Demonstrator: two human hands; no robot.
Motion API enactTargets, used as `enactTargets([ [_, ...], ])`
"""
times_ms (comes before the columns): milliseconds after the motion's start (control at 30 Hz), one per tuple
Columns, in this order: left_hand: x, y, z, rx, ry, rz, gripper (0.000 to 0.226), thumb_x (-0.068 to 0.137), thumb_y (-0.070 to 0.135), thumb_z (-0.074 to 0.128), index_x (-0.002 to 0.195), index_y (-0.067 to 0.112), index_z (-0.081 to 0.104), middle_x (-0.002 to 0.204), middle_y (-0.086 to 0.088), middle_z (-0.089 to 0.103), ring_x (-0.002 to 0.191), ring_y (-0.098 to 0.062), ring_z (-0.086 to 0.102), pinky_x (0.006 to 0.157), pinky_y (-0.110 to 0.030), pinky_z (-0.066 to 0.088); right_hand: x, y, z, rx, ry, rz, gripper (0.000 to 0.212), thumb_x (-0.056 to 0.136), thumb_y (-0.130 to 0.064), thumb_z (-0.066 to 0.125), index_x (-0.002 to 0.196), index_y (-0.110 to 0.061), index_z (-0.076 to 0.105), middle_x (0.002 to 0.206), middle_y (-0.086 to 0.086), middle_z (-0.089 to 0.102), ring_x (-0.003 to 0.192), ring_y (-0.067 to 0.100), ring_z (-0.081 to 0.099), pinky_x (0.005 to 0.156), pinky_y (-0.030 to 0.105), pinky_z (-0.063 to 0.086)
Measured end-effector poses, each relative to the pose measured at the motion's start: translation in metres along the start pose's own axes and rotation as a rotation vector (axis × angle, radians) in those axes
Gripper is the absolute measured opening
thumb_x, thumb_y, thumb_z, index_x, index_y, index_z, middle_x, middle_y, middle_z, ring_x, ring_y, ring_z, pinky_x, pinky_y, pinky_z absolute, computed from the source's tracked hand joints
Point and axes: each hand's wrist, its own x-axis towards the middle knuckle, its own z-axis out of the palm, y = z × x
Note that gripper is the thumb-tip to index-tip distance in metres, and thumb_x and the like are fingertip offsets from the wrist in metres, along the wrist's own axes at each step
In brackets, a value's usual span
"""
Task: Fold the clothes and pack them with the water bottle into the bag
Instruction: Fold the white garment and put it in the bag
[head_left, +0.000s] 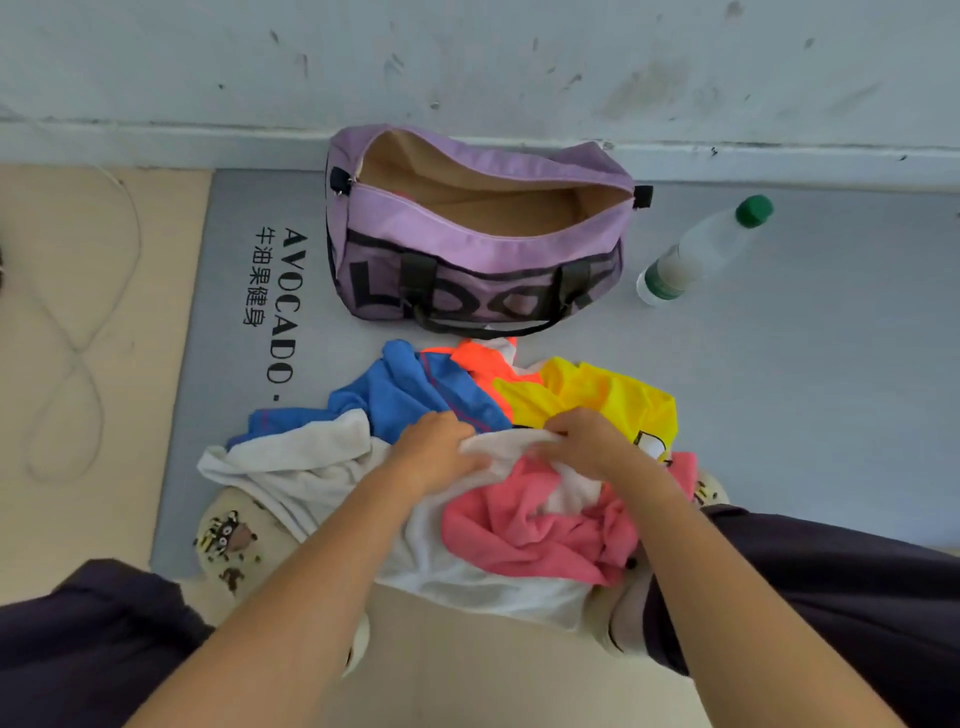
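Head view, looking down at the floor. A grey foam mat (779, 389) lies against a scuffed pale wall (467, 62); black print along its left edge reads "AVOCADO." with a line of Chinese characters beside it. Beige flooring (78, 364) lies to the left of the mat, with a thin looped cord (67, 364) on it.

Bag (483, 244): lilac woven-fabric duffel, soft and barrel-shaped, at the far edge of the mat by the wall. Zip open, tan lining showing. Black webbing handles; large black block letters on the near side, partly covered by the handles, not fully legible.

Water bottle (701, 249): clear plastic, green screw cap, green band near the base. It lies on its side on the mat just right of the bag, apart from it.

Clothes: a crumpled heap on the mat in front of the bag. Blue garment (410, 389), orange piece (483, 364), shiny yellow garment (597, 395) with a small printed patch, soft pink garment (535, 525), white garment (296, 462) with a terry-like nap.

Left hand (436, 452) and right hand (587, 441) are both on the heap, side by side, fingers curled into a bunched fold of the white garment, gripping it.

Dark trouser legs and pale patterned slippers (228, 540) frame the near edge.
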Motion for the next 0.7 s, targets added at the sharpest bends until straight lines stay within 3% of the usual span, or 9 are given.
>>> enactTargets([
  [100, -0.013, 0.006, -0.016, -0.231, 0.137, -0.014, 0.039, 0.091, 0.038, 0.065, 0.061, 0.018, 0.049, 0.066, 0.000, 0.055, 0.070, -0.018, 0.053, 0.067, -0.036, 0.040, -0.017, -0.012, -0.030, 0.108, 0.108, -0.083, 0.053, 0.087, -0.032, 0.073, 0.049, -0.019, 0.038, 0.054, -0.005, 0.028, 0.055, 0.011, 0.028, 0.050, 0.026, 0.023],
  [200, -0.034, 0.029, -0.056, -0.305, 0.268, 0.070, 0.024, 0.092, 0.032, 0.065, 0.070, 0.022, 0.064, 0.066, 0.009, 0.063, 0.062, 0.003, 0.051, 0.057, -0.015, 0.035, -0.038, -0.034, -0.068, 0.185, 0.173, -0.113, 0.052, 0.087, -0.033, 0.072, 0.052, -0.018, 0.038, 0.054, -0.006, 0.027, 0.053, 0.010, 0.026, 0.049, 0.026, 0.022],
  [233, -0.043, 0.038, -0.073, -0.316, 0.311, 0.119, 0.019, 0.091, 0.030, 0.067, 0.074, 0.021, 0.068, 0.068, 0.009, 0.065, 0.060, 0.004, 0.050, 0.057, -0.015, 0.036, -0.049, -0.043, -0.083, 0.202, 0.191, -0.122, 0.051, 0.087, -0.034, 0.072, 0.052, -0.019, 0.038, 0.053, -0.008, 0.028, 0.050, 0.007, 0.027, 0.049, 0.025, 0.023],
  [300, -0.064, 0.055, -0.109, -0.287, 0.386, 0.182, 0.022, 0.089, 0.035, 0.068, 0.076, 0.017, 0.071, 0.065, 0.001, 0.062, 0.061, -0.009, 0.051, 0.062, -0.031, 0.039, -0.075, -0.061, -0.116, 0.206, 0.203, -0.149, 0.045, 0.085, -0.040, 0.073, 0.051, -0.022, 0.049, 0.049, -0.011, 0.035, 0.046, 0.004, 0.035, 0.047, 0.018, 0.028],
  [367, -0.089, 0.071, -0.140, -0.232, 0.424, 0.229, 0.027, 0.088, 0.042, 0.068, 0.081, 0.016, 0.074, 0.067, -0.005, 0.064, 0.060, -0.015, 0.051, 0.060, -0.034, 0.038, -0.107, -0.080, -0.148, 0.166, 0.190, -0.193, 0.043, 0.084, -0.045, 0.071, 0.053, -0.018, 0.058, 0.050, -0.013, 0.038, 0.048, 0.003, 0.035, 0.049, 0.018, 0.030],
  [433, -0.114, 0.088, -0.164, -0.218, 0.433, 0.281, 0.033, 0.087, 0.044, 0.069, 0.083, 0.012, 0.074, 0.061, -0.006, 0.057, 0.053, -0.009, 0.042, 0.056, -0.031, 0.032, -0.139, -0.097, -0.174, 0.150, 0.232, -0.238, 0.034, 0.085, -0.045, 0.071, 0.068, -0.015, 0.070, 0.057, -0.010, 0.048, 0.053, 0.003, 0.042, 0.053, 0.018, 0.036],
  [533, -0.151, 0.119, -0.193, -0.264, 0.460, 0.354, 0.036, 0.087, 0.038, 0.071, 0.071, 0.006, 0.068, 0.053, 0.008, 0.038, 0.048, -0.004, 0.033, 0.050, -0.021, 0.024, -0.184, -0.121, -0.203, 0.216, 0.332, -0.332, 0.026, 0.085, -0.040, 0.072, 0.083, -0.015, 0.076, 0.067, -0.006, 0.057, 0.062, 0.004, 0.050, 0.056, 0.015, 0.040],
  [600, -0.176, 0.140, -0.210, -0.314, 0.488, 0.385, 0.037, 0.085, 0.040, 0.073, 0.067, 0.009, 0.065, 0.053, 0.011, 0.045, 0.048, -0.001, 0.040, 0.048, -0.016, 0.029, -0.212, -0.134, -0.218, 0.269, 0.366, -0.394, 0.034, 0.083, -0.042, 0.073, 0.074, -0.009, 0.070, 0.064, -0.003, 0.053, 0.061, 0.008, 0.048, 0.056, 0.021, 0.038],
  [700, -0.214, 0.162, -0.232, -0.477, 0.496, 0.466, 0.027, 0.072, 0.047, 0.080, 0.073, 0.021, 0.073, 0.062, 0.012, 0.064, 0.056, 0.001, 0.057, 0.052, -0.011, 0.041, -0.250, -0.146, -0.238, 0.386, 0.413, -0.525, 0.043, 0.080, -0.045, 0.075, 0.073, -0.004, 0.066, 0.065, 0.000, 0.055, 0.062, 0.008, 0.051, 0.059, 0.018, 0.039],
])
